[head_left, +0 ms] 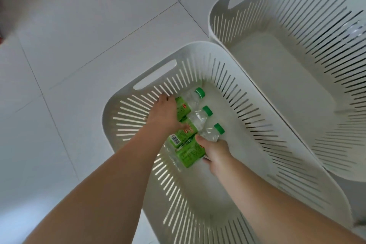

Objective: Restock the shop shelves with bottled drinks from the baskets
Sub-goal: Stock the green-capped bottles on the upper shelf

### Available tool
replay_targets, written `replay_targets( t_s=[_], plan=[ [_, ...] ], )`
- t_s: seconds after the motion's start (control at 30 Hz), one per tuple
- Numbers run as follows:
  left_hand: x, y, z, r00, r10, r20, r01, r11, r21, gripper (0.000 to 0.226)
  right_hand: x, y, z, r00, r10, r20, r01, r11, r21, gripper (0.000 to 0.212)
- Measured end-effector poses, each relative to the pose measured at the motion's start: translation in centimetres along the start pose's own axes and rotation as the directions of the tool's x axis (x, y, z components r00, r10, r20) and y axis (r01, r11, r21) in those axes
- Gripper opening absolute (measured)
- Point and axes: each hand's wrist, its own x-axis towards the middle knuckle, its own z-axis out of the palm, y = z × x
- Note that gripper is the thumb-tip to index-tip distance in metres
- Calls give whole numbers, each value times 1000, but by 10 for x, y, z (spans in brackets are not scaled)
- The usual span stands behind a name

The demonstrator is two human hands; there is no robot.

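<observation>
Three clear water bottles with green labels and green caps lie side by side on the bottom of a white slotted basket [233,69]. My left hand [163,114] lies over the far bottle [193,99] and the middle bottle [198,122], fingers curled down onto them. My right hand [214,150] grips the near bottle [190,151] around its body, thumb on the label. The caps point to the right.
A second white slotted basket [221,16] stands to the right and behind, touching the first, with something clear barely visible through its right wall. Both stand on a pale tiled floor [89,35]. An orange and dark object shows at the top left edge.
</observation>
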Motion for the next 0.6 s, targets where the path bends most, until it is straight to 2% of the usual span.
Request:
replay_targets(
  t_s=[0.1, 0.2, 0.3, 0.4, 0.5, 0.6],
  plan=[
    [2, -5, -3, 994, 4, 109, 4, 998, -68, 117, -1, 11, -4, 996, -48, -74, 47, 999, -14, 65],
    [-6, -4, 8, 969, -36, 243, 40, 999, -14, 127, -3, 19, -17, 969, -167, -182, 160, 986, -54, 54],
    [-18, 3, 33, 946, -45, 320, 68, 996, -60, 143, -7, 15, -28, 932, -228, -281, 209, 973, -98, 73],
    [-27, 12, 45, 951, -72, 301, 102, 991, -86, 152, -13, 7, -35, 924, -196, -328, 161, 978, -132, 85],
    [-32, 19, 46, 975, -61, 213, 67, 997, -23, 148, -18, 3, -35, 944, -142, -298, 97, 982, -160, 91],
    [-43, 37, 57, 987, -29, 158, 32, 999, -17, 139, -18, 9, -39, 940, -226, -257, 163, 956, -245, 86]
  ],
)
